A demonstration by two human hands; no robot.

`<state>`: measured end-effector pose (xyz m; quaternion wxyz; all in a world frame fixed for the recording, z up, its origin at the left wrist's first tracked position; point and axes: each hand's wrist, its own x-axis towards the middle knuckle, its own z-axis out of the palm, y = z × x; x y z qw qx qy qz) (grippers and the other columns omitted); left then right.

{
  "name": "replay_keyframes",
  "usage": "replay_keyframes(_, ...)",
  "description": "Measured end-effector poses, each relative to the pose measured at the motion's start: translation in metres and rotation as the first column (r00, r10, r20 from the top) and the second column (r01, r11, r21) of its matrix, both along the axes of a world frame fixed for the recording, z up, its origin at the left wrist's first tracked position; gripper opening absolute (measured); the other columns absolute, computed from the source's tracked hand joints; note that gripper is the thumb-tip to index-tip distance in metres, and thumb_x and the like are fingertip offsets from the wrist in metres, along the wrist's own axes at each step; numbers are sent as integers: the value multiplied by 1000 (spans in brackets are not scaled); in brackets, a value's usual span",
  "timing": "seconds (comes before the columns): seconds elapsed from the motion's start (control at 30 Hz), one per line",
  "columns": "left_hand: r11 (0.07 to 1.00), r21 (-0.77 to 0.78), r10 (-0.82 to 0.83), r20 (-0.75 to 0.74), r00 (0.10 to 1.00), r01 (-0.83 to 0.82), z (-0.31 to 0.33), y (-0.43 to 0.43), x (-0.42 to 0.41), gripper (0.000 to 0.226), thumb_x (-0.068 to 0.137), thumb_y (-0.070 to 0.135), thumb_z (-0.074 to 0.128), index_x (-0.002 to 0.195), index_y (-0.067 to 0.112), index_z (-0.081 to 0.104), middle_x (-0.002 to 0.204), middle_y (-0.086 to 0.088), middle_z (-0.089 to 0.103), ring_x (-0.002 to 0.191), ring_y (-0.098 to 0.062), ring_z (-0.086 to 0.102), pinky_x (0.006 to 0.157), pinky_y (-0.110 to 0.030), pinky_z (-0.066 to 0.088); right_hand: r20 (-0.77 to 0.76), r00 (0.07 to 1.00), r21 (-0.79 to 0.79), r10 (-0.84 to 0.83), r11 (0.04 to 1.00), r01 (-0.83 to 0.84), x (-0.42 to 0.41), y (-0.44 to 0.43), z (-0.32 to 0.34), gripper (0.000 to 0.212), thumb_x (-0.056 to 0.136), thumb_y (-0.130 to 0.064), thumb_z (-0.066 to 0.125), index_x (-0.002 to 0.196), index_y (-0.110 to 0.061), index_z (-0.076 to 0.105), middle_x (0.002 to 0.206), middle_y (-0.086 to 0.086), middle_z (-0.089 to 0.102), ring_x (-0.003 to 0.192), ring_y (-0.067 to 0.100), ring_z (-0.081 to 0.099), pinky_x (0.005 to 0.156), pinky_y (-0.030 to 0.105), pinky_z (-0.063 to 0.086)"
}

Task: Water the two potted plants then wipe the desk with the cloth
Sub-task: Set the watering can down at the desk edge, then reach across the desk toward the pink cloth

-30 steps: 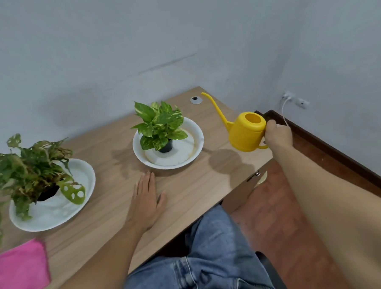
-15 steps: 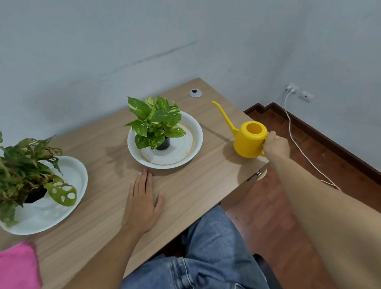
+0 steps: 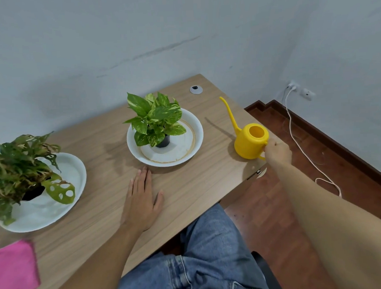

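Observation:
A yellow watering can [image 3: 250,142] stands on the right end of the wooden desk [image 3: 187,188], spout pointing away. My right hand [image 3: 277,153] is closed on its handle. My left hand [image 3: 141,202] lies flat on the desk, fingers apart, just in front of the middle plant. That green pothos [image 3: 155,124] sits in a black pot on a white dish [image 3: 191,140]. A second plant with holed leaves [image 3: 20,166] stands in a white dish [image 3: 62,208] at the left. A pink cloth [image 3: 13,277] lies at the desk's near left corner.
A grey cable grommet [image 3: 196,89] sits at the desk's far right corner. A white cable [image 3: 304,151] runs from a wall socket across the wooden floor to the right. My jeans-clad knee [image 3: 202,254] is under the desk's front edge.
The watering can has come down from the air onto the desk's right end, still in my right hand. My left hand has stayed flat on the desk.

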<state>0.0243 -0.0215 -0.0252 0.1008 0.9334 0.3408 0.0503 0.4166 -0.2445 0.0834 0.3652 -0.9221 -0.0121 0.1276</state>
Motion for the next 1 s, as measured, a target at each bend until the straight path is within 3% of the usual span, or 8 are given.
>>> replay_keyframes(0.17,1000,-24,4,1,1000,-4,-1,0,1,84,111,58,29,176,7,12,187,-6,5,174,-23,4,141,-49,8,86,996,-50,18,999,-13,-3,-6,4,48,111,-28,38,140,6,57,145,29,59,142,49,45,108,50,43)
replay_keyframes(0.3,1000,-29,-1,-9,1000,1,0,0,1,85,111,59,26,176,6,13,187,-7,6,174,-24,2,141,-48,7,165,982,0,96,995,-97,-3,-6,8,39,110,-30,43,135,-7,62,141,20,61,143,41,40,108,50,42)
replay_keyframes(0.5,998,-67,-16,-2,1000,16,2,2,0,82,113,55,30,176,7,10,187,-8,4,174,-22,0,142,-47,4,389,851,-60,353,931,-359,-13,7,19,43,112,-29,50,148,-7,59,149,14,62,148,37,43,119,49,39)
replay_keyframes(0.63,995,-100,-28,19,999,29,3,3,-11,83,113,53,31,176,8,3,187,-6,-1,173,-18,-7,142,-47,7,406,792,-75,455,881,-468,-36,25,22,43,112,-31,50,149,-11,59,145,8,64,146,31,45,116,49,44)
replay_keyframes(0.73,995,-102,-7,42,999,11,4,1,-25,84,111,56,29,177,10,4,187,-5,-1,173,-17,-7,142,-47,9,401,709,-135,580,803,-581,-62,37,18,40,113,-27,50,147,-9,59,142,12,65,142,34,49,111,52,47)
replay_keyframes(0.8,995,-102,15,45,999,-10,4,-2,-39,82,113,56,30,177,12,2,187,-3,-2,173,-16,-8,142,-46,7,400,629,-183,666,731,-658,-82,47,13,40,112,-22,51,147,-5,60,145,13,65,142,34,50,116,48,44)
replay_keyframes(1.0,992,-97,86,45,995,-82,7,-8,-86,81,115,57,30,177,15,0,187,0,-4,173,-15,-8,142,-46,7,365,468,-159,805,549,-820,-143,84,1,46,112,-25,54,156,-9,55,157,10,60,147,27,51,120,44,43)
